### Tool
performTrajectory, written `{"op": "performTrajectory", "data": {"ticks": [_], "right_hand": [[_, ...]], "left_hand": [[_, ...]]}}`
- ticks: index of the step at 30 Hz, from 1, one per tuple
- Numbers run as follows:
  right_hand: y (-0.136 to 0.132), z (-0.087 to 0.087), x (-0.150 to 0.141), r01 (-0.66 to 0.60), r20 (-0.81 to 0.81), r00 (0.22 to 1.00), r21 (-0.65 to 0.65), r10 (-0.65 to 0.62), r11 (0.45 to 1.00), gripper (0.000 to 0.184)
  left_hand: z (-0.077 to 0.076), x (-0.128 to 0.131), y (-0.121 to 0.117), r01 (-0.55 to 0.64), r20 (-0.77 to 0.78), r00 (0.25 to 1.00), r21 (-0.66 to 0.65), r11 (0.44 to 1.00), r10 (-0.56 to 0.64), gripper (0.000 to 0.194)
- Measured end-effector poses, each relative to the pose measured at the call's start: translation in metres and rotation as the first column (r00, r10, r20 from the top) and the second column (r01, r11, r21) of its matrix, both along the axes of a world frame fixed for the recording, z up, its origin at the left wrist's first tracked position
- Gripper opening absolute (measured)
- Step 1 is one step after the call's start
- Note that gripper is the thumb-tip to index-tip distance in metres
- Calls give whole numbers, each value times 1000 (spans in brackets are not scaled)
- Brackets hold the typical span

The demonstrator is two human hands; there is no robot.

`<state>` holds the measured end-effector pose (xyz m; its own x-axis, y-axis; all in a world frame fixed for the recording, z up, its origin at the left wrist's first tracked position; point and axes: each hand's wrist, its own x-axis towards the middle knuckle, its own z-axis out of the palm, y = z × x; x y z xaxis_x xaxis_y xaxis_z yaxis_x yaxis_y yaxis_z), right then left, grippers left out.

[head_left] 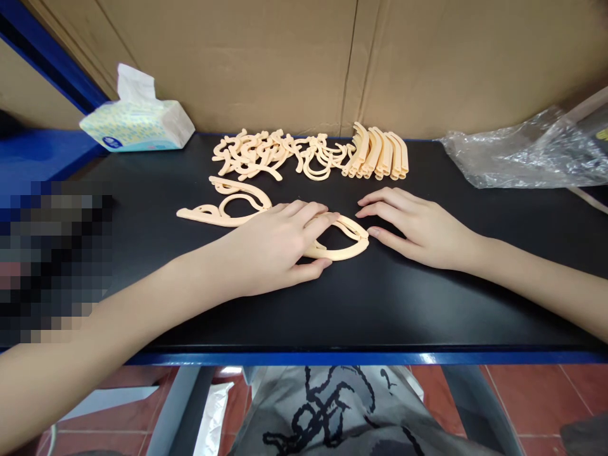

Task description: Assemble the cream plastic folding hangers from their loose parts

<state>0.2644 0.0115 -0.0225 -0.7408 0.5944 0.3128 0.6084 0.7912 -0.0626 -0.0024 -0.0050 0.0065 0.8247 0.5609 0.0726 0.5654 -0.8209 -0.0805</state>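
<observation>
"On a black tabletop [380, 310] before a cardboard panel [266, 63], what is being handled?"

"A peach plastic folding hanger [338, 255] is laid near the middle, its left part covered by the left hand [285, 244]. How firmly it is gripped cannot be told, since the palm side is hidden. Nothing is grasped by the right hand [420, 231], whose fingers are loosely parted; its thumb is held at the hanger's jointed tip, though whether contact is made cannot be told."

"What could be spoiled?"

"That tip might be knocked askew if the thumb is pushed in while only light pressure is applied from the left. A second hanger [213, 217] is set just behind the left hand, and it could be snagged and dragged if that hand is drawn back low."

"Is any risk seen farther back?"

"Curved hooks [251, 154] are heaped across one another, so several could be pulled along when one is lifted. Beside them, a row of curved arms [375, 155] is packed closely; its order could be upset by a careless reach."
</observation>
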Motion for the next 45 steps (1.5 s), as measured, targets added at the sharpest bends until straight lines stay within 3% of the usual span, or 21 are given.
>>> {"op": "performTrajectory", "data": {"ticks": [45], "right_hand": [[0,0,1,8,-4,1000,-28,-8,1000,27]], "left_hand": [[0,2,-3,-13,-33,999,-6,1000,13,52]]}}
